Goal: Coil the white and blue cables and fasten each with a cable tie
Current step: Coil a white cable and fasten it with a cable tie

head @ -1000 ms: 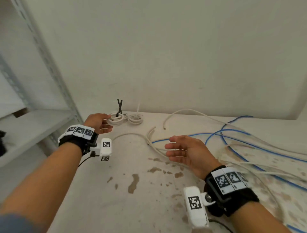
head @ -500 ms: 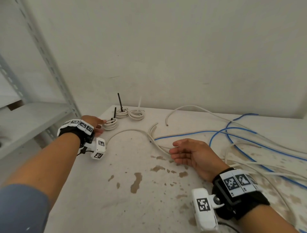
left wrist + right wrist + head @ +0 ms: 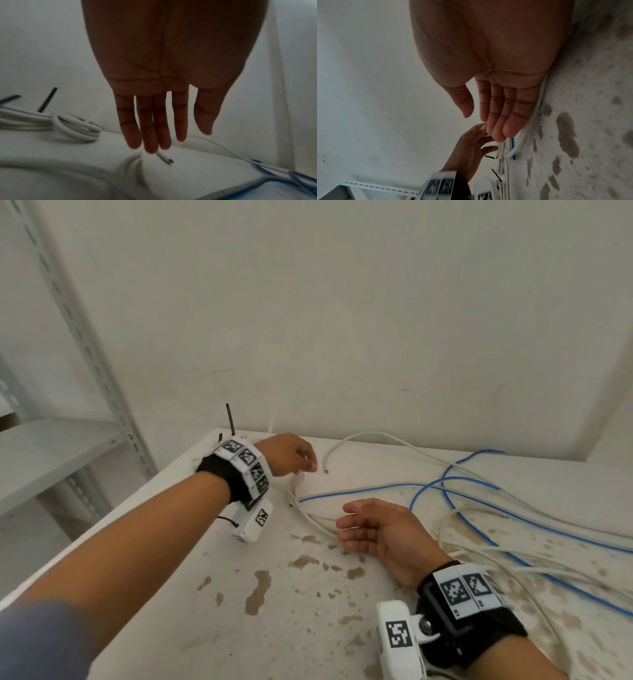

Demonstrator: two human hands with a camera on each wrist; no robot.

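Stained white table (image 3: pixel 212 542): smooth round white cables (image 3: pixel 383 440) sprawl loose.

Head view reads bright and even for me, soft diffuse light with no clear source, no glare off the wall (image 3: pixel 342 302). Only faint shadows lie under my left hand (image 3: pixel 291 453) and right hand (image 3: pixel 380 529) on the stained table (image 3: pixel 274 628). Wide-angle bend shows at the left edge, where the shelf upright (image 3: pixel 85 337) slants. Slight motion smear on the far left wrist band (image 3: pixel 245 465) and on the blue cable (image 3: pixel 513 539) at the near right. Both wrist views are dim and grainy, with palms backlit and dark. In the left wrist view the coiled white cable (image 3: pixel 51 121) is soft. In the right wrist view the band at the bottom is badly smeared.
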